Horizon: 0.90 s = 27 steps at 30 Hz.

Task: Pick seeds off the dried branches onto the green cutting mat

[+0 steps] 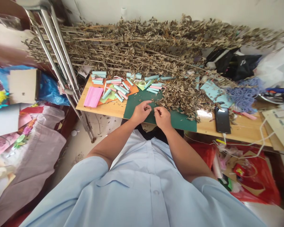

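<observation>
Over the front of the green mat (137, 108), my left hand (141, 112) is closed, its fingers curled and thumb against them. My right hand (162, 118) pinches close beside it, fingertips a small gap apart from the left's. Whatever is between the fingers is too small to make out. Just beyond my right hand lies a heap of crumbled dried leaves (186, 97). Rolled paper tubes in light blue (152, 90) and pink (123, 88) lie behind my left hand, near a roll of tape (141, 83). A pink paper stack (93, 96) is farther left.
Long dried leafy stalks (132, 41) cover the table's back. Metal crutches (59, 53) lean at the left edge. On the right are a phone (222, 120) with a cable, purple cord (246, 91), a light-blue sheet (216, 93) and a power strip (279, 126).
</observation>
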Motion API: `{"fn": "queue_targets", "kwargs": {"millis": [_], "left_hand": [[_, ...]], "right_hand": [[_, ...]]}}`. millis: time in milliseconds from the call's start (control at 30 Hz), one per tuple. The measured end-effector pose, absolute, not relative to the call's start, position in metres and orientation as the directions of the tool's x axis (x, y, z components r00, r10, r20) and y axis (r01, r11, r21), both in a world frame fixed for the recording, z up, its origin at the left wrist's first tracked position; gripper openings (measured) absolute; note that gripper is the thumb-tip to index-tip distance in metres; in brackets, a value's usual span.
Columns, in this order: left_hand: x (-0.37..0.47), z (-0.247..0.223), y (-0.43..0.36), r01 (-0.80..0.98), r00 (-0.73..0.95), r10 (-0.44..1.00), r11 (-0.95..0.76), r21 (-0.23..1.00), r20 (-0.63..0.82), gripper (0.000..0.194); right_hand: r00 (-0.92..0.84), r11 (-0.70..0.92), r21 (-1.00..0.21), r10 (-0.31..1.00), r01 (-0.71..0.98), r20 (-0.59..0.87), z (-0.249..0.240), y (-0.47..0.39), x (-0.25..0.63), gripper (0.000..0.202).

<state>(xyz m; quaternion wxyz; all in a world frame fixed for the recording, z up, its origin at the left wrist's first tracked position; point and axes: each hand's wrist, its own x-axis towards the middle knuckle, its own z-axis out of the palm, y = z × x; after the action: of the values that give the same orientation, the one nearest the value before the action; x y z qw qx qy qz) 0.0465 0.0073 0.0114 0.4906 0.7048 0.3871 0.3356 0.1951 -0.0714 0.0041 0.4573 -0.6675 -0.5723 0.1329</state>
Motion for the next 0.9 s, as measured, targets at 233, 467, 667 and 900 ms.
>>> {"fn": "queue_targets", "kwargs": {"millis": [233, 467, 667, 900], "left_hand": [[0.0477, 0.0093, 0.0060, 0.250, 0.477, 0.872, -0.252, 0.935, 0.108, 0.045], [0.0469, 0.0115, 0.0052, 0.218, 0.491, 0.865, -0.238, 0.946, 0.104, 0.042], [0.0470, 0.0135, 0.0050, 0.244, 0.485, 0.870, -0.228, 0.943, 0.085, 0.042], [0.0473, 0.0123, 0.0060, 0.247, 0.490, 0.866, -0.250, 0.936, 0.102, 0.045]], "right_hand": [[0.219, 0.185, -0.709, 0.873, 0.680, 0.437, 0.0074, -0.0729, 0.1925, 0.017], [0.191, 0.197, -0.666, 0.866, 0.719, 0.462, 0.0070, -0.0727, 0.1922, 0.017], [0.143, 0.218, -0.617, 0.865, 0.756, 0.481, 0.0071, -0.0734, 0.1910, 0.017], [0.162, 0.185, -0.631, 0.877, 0.754, 0.451, 0.0043, -0.0743, 0.1925, 0.016]]}}
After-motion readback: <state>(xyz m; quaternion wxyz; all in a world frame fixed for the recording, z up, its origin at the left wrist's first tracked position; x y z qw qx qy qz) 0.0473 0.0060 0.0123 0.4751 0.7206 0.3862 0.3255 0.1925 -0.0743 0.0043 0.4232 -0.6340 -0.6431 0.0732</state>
